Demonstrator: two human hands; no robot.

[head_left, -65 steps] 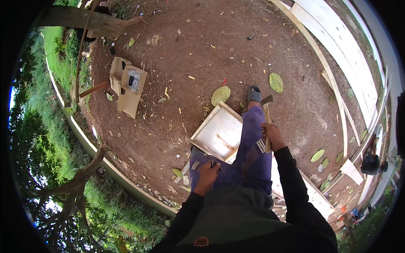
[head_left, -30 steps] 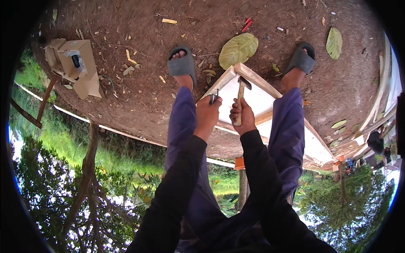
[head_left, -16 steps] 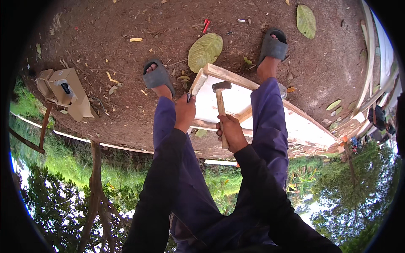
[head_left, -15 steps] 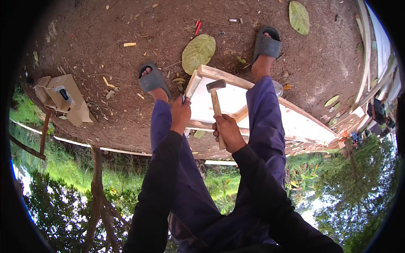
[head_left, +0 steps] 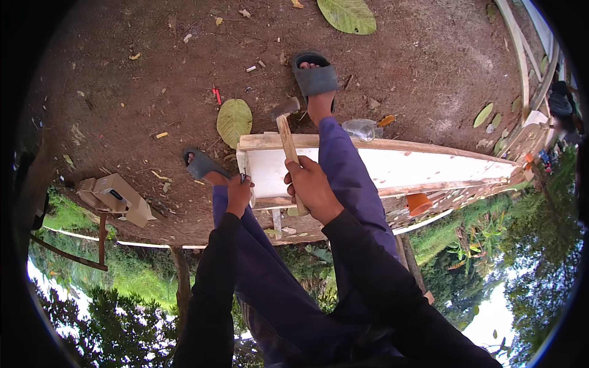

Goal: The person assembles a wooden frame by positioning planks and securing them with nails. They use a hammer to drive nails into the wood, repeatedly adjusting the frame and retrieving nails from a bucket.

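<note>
My right hand (head_left: 314,189) is wrapped round the wooden handle of a hammer (head_left: 287,136). The metal head points away from me, above the near left part of a long wooden frame (head_left: 405,145) with a white panel (head_left: 399,170) inside it. At the frame's left end piece, my left hand (head_left: 238,195) is closed. A small dark thing shows at its fingertips, too small to name. The frame passes beneath my right leg, and my leg hides part of it.
Sandalled feet (head_left: 316,78) stand on bare soil. A clear plastic bottle (head_left: 362,129) lies beyond the frame; an orange pot (head_left: 419,204) sits on its near side. Large leaves (head_left: 234,122) are scattered about. An open cardboard box (head_left: 116,195) is at the left, timber strips (head_left: 518,58) at the right.
My view has shifted, and the frame appears turned, its long side now running more level. The hammer has stayed in my right hand, its head farther out past the frame. My left hand remains at the end piece.
</note>
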